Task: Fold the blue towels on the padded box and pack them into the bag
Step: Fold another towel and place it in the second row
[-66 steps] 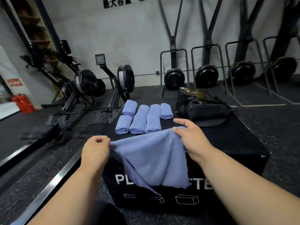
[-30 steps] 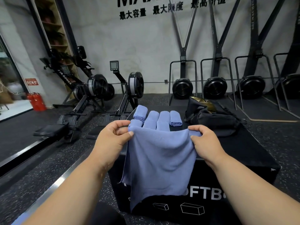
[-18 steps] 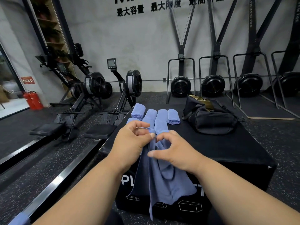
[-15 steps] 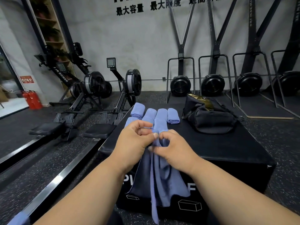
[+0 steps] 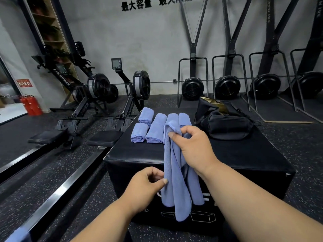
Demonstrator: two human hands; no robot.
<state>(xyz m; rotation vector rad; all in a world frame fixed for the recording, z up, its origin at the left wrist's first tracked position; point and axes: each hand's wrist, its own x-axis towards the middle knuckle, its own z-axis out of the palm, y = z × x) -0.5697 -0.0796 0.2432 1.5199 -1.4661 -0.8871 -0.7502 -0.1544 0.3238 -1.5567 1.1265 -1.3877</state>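
Note:
A blue towel (image 5: 176, 186) hangs doubled lengthwise in front of the black padded box (image 5: 244, 158). My right hand (image 5: 192, 145) grips its top corners together, held above the box's near edge. My left hand (image 5: 148, 184) is lower down and pinches the towel's left edge about halfway along. Several rolled blue towels (image 5: 150, 128) lie in a row on the far left of the box top. An open black bag (image 5: 223, 123) sits on the far right of the box.
Rowing machines (image 5: 97, 105) stand on the floor to the left of the box. Black fan machines (image 5: 225, 88) on metal frames line the back wall. Red fire extinguishers (image 5: 31, 105) stand at far left. Speckled rubber floor surrounds the box.
Both hands brought the towel's top corners together, folding it in half lengthwise. My right hand now holds both corners, and my left hand has dropped to the hanging left edge.

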